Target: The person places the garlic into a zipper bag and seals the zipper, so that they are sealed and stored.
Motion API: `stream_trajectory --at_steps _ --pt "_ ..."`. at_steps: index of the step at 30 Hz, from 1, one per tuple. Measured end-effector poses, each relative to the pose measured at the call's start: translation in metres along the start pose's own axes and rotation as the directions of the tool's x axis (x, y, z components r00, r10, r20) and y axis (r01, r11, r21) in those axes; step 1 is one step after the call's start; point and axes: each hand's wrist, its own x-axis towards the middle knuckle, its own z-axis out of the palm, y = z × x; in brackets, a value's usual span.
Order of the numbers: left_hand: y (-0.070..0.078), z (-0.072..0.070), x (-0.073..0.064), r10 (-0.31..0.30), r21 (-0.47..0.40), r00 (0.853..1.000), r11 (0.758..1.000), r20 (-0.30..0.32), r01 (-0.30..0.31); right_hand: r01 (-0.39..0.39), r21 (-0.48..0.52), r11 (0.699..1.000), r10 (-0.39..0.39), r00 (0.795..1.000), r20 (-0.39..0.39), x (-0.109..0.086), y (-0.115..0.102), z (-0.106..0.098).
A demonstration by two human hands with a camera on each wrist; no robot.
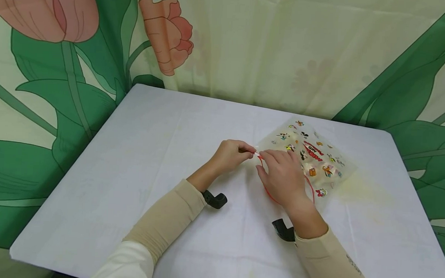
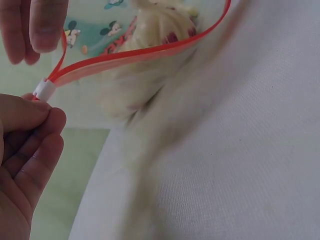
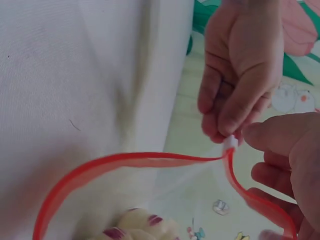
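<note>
A clear zip bag (image 1: 326, 159) with cartoon prints lies toward the back right of the table. Its red zipper strip (image 2: 125, 56) bows apart, so the mouth gapes around a cream, soft-looking thing (image 3: 145, 226) with dark red patches. My left hand (image 1: 227, 156) pinches the bag's corner between thumb and forefinger, right beside the white slider (image 2: 45, 90). Over the bag's near side is my right hand (image 1: 285, 174). Its thumb (image 3: 272, 132) comes close to the slider (image 3: 230, 143), and its loosely bent fingers lie by the red strip.
A white-covered table (image 1: 164, 128) carries the bag. Behind it hangs a curtain (image 1: 248, 46) with flower and leaf prints. Black wrist mounts (image 1: 216, 200) stick out beneath both forearms, close over the tabletop.
</note>
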Motion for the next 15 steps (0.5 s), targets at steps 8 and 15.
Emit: stream_trajectory --at_steps 8,15 --pt "0.0 0.002 -0.001 0.025 -0.013 1.0 1.0 0.003 -0.025 -0.096 -0.115 0.989 0.1 0.994 0.032 0.001 -0.002 0.012" --pt "0.0 0.003 -0.003 0.028 -0.057 1.0 0.998 0.009 -0.027 -0.11 -0.168 0.98 0.108 0.994 -0.023 0.001 -0.002 0.021"
